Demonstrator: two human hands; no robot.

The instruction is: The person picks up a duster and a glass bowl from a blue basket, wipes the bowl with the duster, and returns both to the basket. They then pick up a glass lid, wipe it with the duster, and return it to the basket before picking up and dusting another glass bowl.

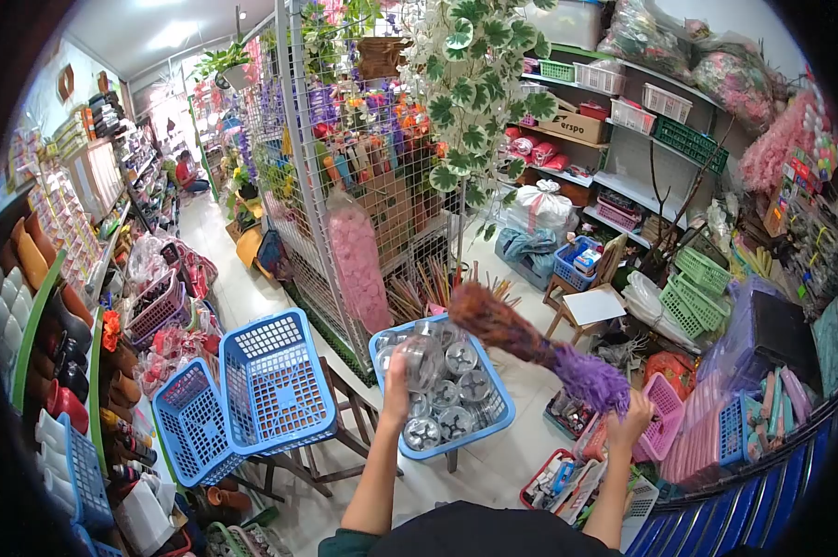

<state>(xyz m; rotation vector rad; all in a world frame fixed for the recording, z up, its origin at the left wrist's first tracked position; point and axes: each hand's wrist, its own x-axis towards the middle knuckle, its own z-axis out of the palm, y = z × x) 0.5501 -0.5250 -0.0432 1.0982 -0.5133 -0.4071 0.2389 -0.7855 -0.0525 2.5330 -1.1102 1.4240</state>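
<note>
My left hand is closed around a clear, round jar, raised over a blue plastic basket. Inside that basket lie several similar clear jars with dark and silvery patterned ends. My right hand grips a duster at its purple, fluffy end. The duster's orange-brown head points up and to the left, close to the raised jar but apart from it. Its handle is hidden by the fluff and my fingers.
Two blue baskets rest on a dark stand at left. A wire-mesh rack with artificial flowers rises ahead. Shelves, a chair with a white sheet, and a pink basket are on the right. A person sits far down the aisle.
</note>
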